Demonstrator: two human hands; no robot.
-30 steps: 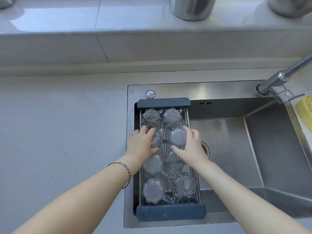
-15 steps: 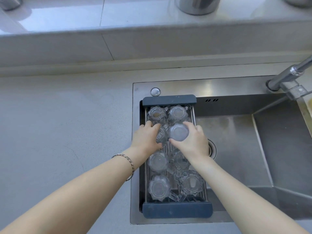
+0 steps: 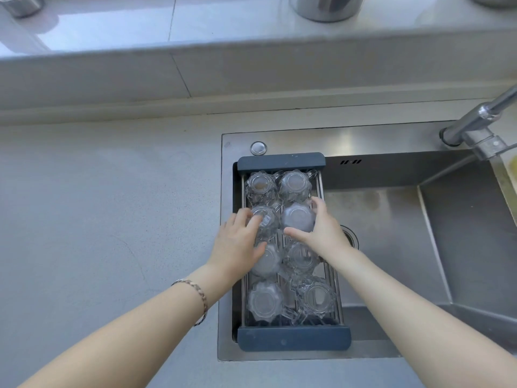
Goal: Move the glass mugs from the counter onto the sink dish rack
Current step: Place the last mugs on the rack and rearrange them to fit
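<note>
A dish rack with dark blue ends [image 3: 281, 161] spans the left side of the sink. Several glass mugs stand upside down on it in two columns. My left hand [image 3: 237, 245] rests on the second mug of the left column [image 3: 265, 222], fingers curled around its side. My right hand [image 3: 321, 233] grips the second mug of the right column [image 3: 298, 218], thumb at its near side and fingers over the far edge. Both mugs stand on the rack wires.
The grey counter [image 3: 98, 219] stretches to the left of the steel sink [image 3: 391, 233]. A chrome faucet [image 3: 475, 121] reaches in from the upper right. Metal containers [image 3: 326, 7] stand on the ledge behind. A round button [image 3: 258, 148] sits behind the rack.
Both hands have stayed on the same two mugs, shifting them slightly on the rack. The camera view has drifted a little to the left.
</note>
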